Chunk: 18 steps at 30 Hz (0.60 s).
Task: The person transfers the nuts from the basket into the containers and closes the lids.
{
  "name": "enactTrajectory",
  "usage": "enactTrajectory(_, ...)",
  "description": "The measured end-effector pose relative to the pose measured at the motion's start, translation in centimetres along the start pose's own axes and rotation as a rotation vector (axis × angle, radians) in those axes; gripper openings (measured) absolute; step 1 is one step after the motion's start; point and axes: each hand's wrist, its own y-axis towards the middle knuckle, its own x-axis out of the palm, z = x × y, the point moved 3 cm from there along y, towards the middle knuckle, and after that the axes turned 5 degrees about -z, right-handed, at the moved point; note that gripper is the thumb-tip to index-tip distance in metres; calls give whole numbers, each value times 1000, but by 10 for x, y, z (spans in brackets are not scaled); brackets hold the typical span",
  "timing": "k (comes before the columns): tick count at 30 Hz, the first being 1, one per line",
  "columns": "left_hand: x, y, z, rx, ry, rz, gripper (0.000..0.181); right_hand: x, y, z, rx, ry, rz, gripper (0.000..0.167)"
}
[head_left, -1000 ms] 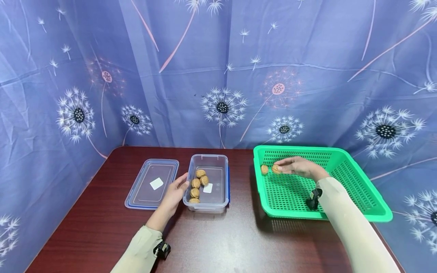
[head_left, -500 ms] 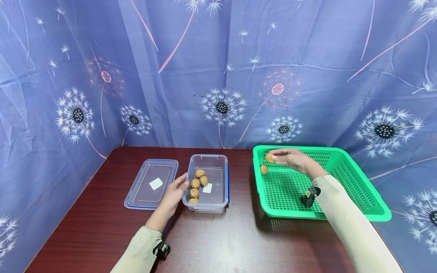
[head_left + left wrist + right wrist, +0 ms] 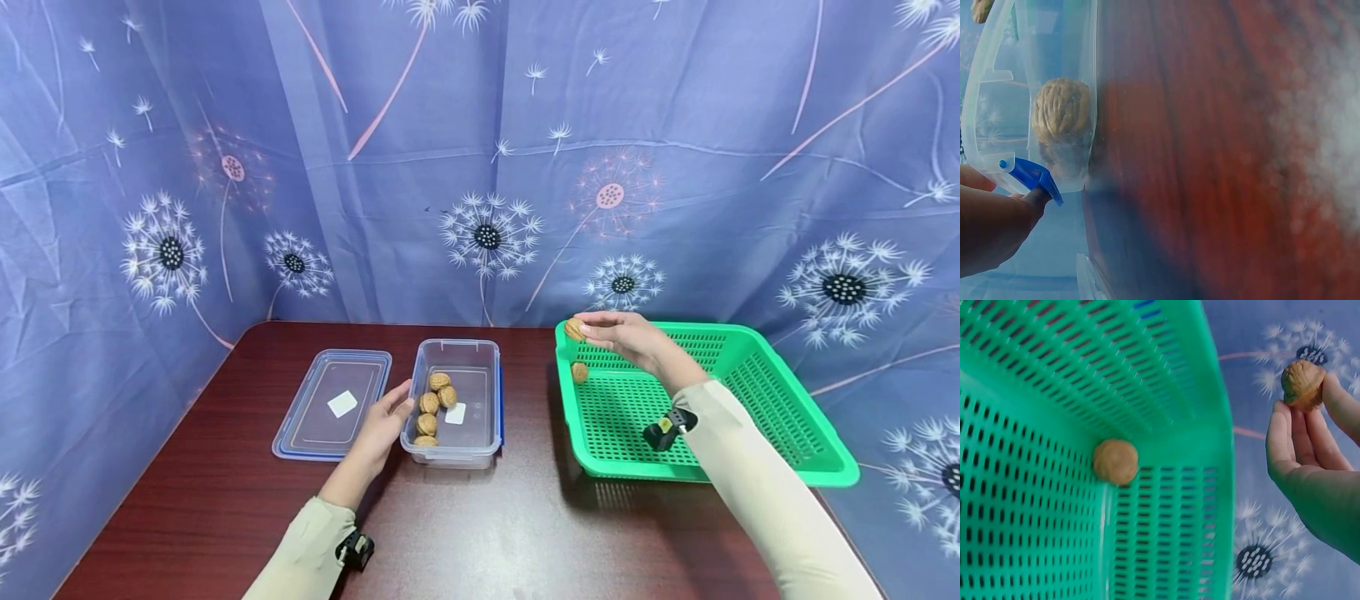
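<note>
My right hand (image 3: 630, 340) pinches a walnut (image 3: 575, 329) between thumb and fingertips, held up at the far left corner of the green basket (image 3: 780, 400). One more walnut (image 3: 1115, 462) lies in the basket's corner below. On the left, my left hand (image 3: 384, 425) holds the side of a clear plastic container (image 3: 480, 450), its fingers by the rim and a blue latch (image 3: 1034, 175) in the left wrist view. Several walnuts (image 3: 429, 403) lie along the container's left half, beside a white label (image 3: 456, 413).
A clear lid with a blue seal (image 3: 315, 417) lies flat left of the container, partly behind my left hand. The dark red wooden table (image 3: 487, 533) carries everything. Behind it hangs a blue dandelion-print curtain (image 3: 420, 275).
My right hand has lifted its walnut from the basket floor, up and to the left, to the rim. The other basket walnut and my left hand stay in place.
</note>
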Motion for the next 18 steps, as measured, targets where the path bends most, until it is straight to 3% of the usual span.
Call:
enactTrajectory(12,-1,0,-1,-9,-11,-2,47,37,-1,-18,-33,100,48,54)
enactTrajectory(18,-1,2,-2,-9,1,1,46,57,1,-23,-54,92,47,53)
